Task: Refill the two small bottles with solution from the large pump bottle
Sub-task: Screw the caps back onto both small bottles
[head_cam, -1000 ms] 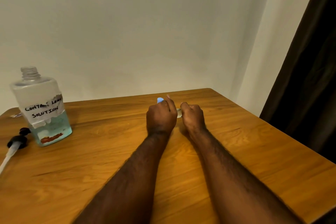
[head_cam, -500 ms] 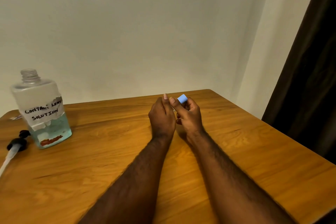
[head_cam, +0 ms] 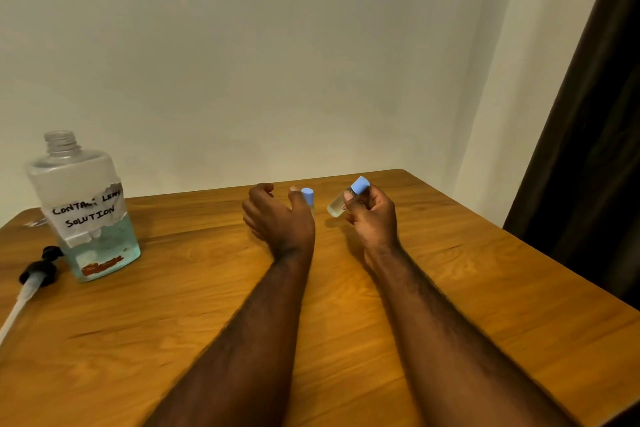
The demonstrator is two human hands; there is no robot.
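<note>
- Far left edge, low in the frame: the black pump head (head_cam: 36,272) lies flat on the bench (head_cam: 450,288) with its pale tube running off toward the lower left corner. It sits just beside the foot of the big container.
- Left side: the large bottle (head_cam: 86,211) stands upright with its threaded neck bare and uncapped. A hand-lettered label reads "CONTACT LENS SOLUTION", and blue liquid fills only the lower part.
- Centre: the left hand (head_cam: 277,218) hovers over the bench, relaxed, with its fingers loosely curled and nothing in them. Its thumb points up beside a blue cap.
- Just right of that thumb: the first small bottle (head_cam: 307,197) stands upright on the bench with its blue cap on. Its body is mostly hidden behind the hand, so I can't tell whether the thumb touches it.
- Right of centre: the right hand (head_cam: 372,218) grips the second small bottle (head_cam: 338,206) clear of the bench. The bottle is tilted, with the blue cap up and right by the fingertips and the clear base down and left.
- Far right edge: a dark curtain (head_cam: 588,149) hangs past the bench corner.
</note>
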